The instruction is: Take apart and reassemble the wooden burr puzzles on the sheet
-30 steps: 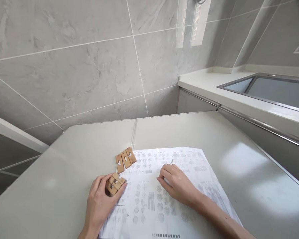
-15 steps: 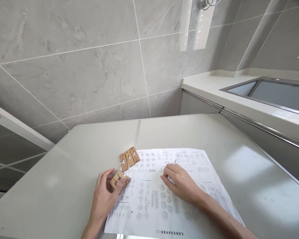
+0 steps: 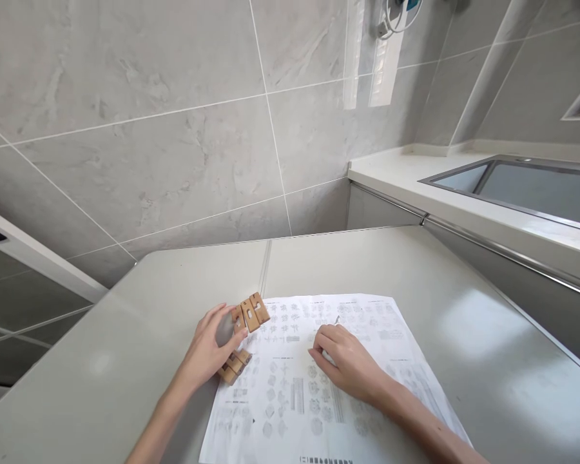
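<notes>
My left hand reaches over the left side of the paper, its thumb and fingers closed around the leftmost of three flat wooden puzzle pieces. Beside it lie the other two notched wooden pieces, which carry dark marks. Below that hand, partly hidden by it, several more wooden pieces sit together at the paper's edge. My right hand rests curled on the printed sheet. A slim whitish pen-like thing pokes out above its fingers; most of it is hidden.
The sheet, covered in small printed diagrams, lies on a pale table with a seam running across. A grey tiled wall stands behind. At the right is a white counter with a sink.
My left hand has let go of the lower group of wooden pieces and moved up to the leftmost of the three flat pieces. My right hand stays in place; the view has shifted slightly.
</notes>
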A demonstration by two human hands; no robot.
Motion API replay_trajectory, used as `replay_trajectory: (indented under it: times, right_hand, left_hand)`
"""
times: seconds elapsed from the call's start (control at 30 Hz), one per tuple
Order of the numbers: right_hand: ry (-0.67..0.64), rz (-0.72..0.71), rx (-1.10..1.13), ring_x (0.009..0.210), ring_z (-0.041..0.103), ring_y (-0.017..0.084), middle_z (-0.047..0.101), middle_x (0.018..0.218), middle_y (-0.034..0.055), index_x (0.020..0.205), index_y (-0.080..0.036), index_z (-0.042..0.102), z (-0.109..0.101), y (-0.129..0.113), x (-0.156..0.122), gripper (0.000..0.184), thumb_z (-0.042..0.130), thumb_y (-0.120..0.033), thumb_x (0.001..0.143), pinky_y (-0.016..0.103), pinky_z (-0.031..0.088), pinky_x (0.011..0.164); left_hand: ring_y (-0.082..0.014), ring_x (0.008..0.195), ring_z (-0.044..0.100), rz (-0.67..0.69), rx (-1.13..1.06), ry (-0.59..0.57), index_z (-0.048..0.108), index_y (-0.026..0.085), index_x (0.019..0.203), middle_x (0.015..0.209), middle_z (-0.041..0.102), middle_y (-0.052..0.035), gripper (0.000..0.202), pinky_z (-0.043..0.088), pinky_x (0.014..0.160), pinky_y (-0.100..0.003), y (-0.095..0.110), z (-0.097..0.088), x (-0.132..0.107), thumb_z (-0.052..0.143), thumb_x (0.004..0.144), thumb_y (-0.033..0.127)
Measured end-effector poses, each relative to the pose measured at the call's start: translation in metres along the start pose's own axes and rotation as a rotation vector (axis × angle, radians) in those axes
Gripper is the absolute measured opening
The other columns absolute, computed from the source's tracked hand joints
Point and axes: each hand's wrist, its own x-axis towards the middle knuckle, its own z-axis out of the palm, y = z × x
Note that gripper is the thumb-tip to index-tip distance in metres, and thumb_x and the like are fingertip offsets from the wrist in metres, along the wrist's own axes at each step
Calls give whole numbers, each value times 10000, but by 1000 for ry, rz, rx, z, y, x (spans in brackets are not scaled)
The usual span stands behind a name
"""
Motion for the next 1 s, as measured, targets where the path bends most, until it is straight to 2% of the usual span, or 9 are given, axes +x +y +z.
replay_trajectory:
  times: [0.17,0.33,0.47,0.6,0.9,1.0]
  right_hand:
    - [-1,4,2,763,644,199,667,859,11,854,-233,546,0,-1,1,257,545,-133,1090,375,534,750]
    - [2,-2,-1,767,648,206,670,862,15,858,-235,547,0,-1,1,252,541,-131,1088,376,530,753]
    - [4,0,3,768,642,206,666,862,14,856,-236,545,0,-1,1,254,547,-122,1083,380,526,767]
    - [1,5,9,774,629,206,668,873,15,859,-235,542,2,0,0,252,545,-127,1087,383,519,762]
    - [4,10,18,782,641,214,676,874,13,858,-242,538,4,0,1,251,529,-158,1094,391,532,785]
    - [30,21,12,778,638,221,673,866,16,844,-247,528,7,1,1,258,520,-178,1093,387,526,760]
  left_hand:
    - [-463,1638,345,74,69,-147,647,408,1528,1768,422,-75,658,476,1193,-641,12,6,12,711,925,662]
    - [-487,1682,196,89,113,-209,590,390,1597,1825,294,-78,685,396,1226,-708,21,18,15,633,975,674]
    - [-492,1680,191,116,120,-261,546,346,1639,1821,295,-103,721,414,1222,-703,22,24,17,608,999,673]
    - [-476,1679,192,155,109,-287,490,344,1672,1815,295,-90,747,435,1232,-678,22,24,18,650,1005,638]
    - [-415,1699,141,215,69,-387,552,326,1636,1828,212,3,624,356,1318,-629,40,23,16,623,1051,534]
    - [-373,1706,145,265,56,-438,550,371,1630,1824,224,42,610,398,1309,-579,51,27,12,655,1042,500]
